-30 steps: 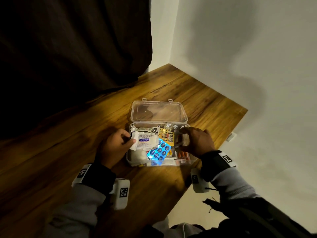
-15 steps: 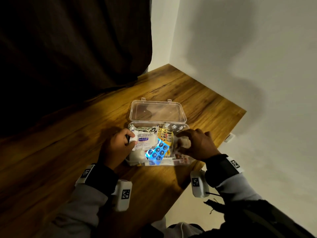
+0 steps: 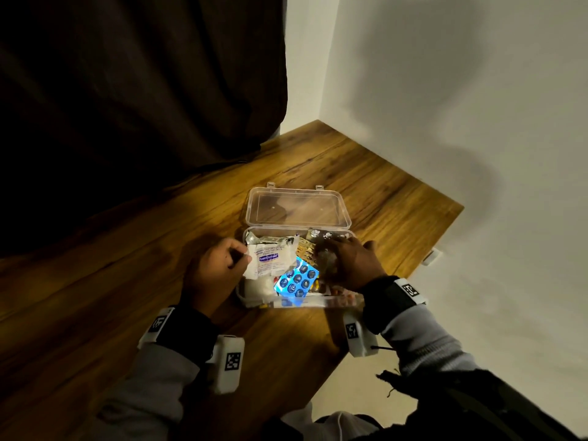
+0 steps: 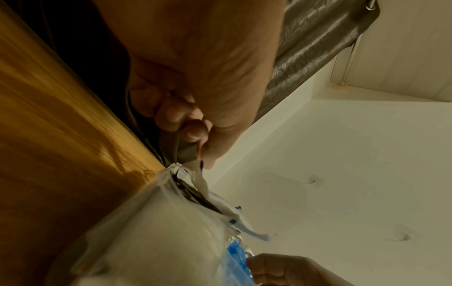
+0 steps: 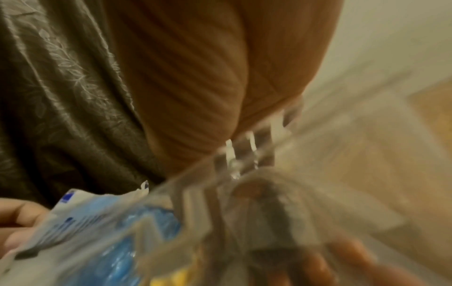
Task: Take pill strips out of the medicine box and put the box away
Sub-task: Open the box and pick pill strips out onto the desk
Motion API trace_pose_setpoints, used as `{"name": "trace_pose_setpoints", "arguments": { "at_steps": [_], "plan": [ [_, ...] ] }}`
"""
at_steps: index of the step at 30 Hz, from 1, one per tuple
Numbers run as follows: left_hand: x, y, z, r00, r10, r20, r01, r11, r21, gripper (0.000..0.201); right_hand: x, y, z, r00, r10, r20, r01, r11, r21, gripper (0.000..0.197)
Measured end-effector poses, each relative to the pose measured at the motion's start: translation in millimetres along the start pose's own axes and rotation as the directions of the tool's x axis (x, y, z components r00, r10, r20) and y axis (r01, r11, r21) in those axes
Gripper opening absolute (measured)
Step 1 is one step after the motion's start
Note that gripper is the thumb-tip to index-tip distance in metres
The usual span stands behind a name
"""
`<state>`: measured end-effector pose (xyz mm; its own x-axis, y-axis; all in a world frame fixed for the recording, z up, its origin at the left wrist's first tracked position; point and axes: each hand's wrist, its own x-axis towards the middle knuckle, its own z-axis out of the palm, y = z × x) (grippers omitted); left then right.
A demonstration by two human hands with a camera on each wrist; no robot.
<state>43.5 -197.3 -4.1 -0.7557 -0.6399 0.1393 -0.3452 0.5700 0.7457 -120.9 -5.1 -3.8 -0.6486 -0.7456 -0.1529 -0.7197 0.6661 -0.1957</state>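
A clear plastic medicine box (image 3: 318, 303) sits on the wooden table with its lid (image 3: 299, 208) flipped back. It holds a white packet (image 3: 270, 259), a blue blister strip (image 3: 297, 280), a yellow strip (image 3: 305, 251) and silvery strips (image 3: 321, 233). My left hand (image 3: 245, 253) pinches the packet's left edge; the left wrist view shows the thumb and curled fingers (image 4: 193, 131) on that edge (image 4: 200, 180). My right hand (image 3: 334, 249) is palm down in the box's right half, fingers curled on a silvery strip. The right wrist view is blurred, showing the box wall (image 5: 244, 174) and blue strip (image 5: 146, 222).
The table (image 3: 95, 297) ends just right of the box and close in front of it. A dark curtain (image 3: 127, 90) hangs behind on the left. White walls close the back and right, with a small wall fitting (image 3: 431, 256) beside the table edge.
My right hand has come in from the box's right rim and sunk lower among the strips. The left hand has kept its pinch on the white packet.
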Motion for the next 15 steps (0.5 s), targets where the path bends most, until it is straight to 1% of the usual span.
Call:
{"name": "trace_pose_setpoints", "arguments": {
  "at_steps": [2,3,6,8,10,12,13,14,15],
  "plan": [
    [1,1,1,1.000,0.024,-0.013,-0.024,1.000,-0.014,0.007,1,-1,0,0.999,-0.037,0.006,0.037,0.999,-0.010,0.047],
    [2,1,3,0.999,0.039,-0.008,-0.039,0.999,-0.024,0.006,1,-1,-1,0.998,-0.059,-0.013,0.059,0.998,-0.026,0.045],
    [1,3,7,0.994,0.098,0.051,-0.095,0.993,-0.073,0.003,-2,3,-1,0.983,-0.124,-0.135,0.111,0.989,-0.099,0.037],
    [1,5,9,0.990,0.098,0.098,-0.089,0.992,-0.089,0.004,-4,9,-1,0.964,-0.152,-0.221,0.130,0.986,-0.108,0.029],
    [2,4,12,0.989,0.076,0.126,-0.064,0.993,-0.098,0.006,-9,17,-3,0.946,-0.129,-0.298,0.115,0.991,-0.064,0.026],
    [2,1,14,0.987,0.092,0.135,-0.082,0.993,-0.081,0.009,-18,27,-5,0.924,-0.032,-0.381,0.063,0.995,0.070,0.023],
    [3,-1,16,0.984,0.107,0.142,-0.098,0.993,-0.067,0.009,-22,33,-6,0.912,0.037,-0.408,0.043,0.982,0.186,0.020],
    [3,-2,17,0.982,0.116,0.151,-0.108,0.992,-0.059,0.009,-26,38,-9,0.906,0.107,-0.409,0.039,0.942,0.333,0.015],
    [4,-3,18,0.981,0.119,0.156,-0.112,0.992,-0.053,0.009,-29,41,-11,0.910,0.164,-0.382,0.050,0.869,0.491,0.012]
  ]
}}
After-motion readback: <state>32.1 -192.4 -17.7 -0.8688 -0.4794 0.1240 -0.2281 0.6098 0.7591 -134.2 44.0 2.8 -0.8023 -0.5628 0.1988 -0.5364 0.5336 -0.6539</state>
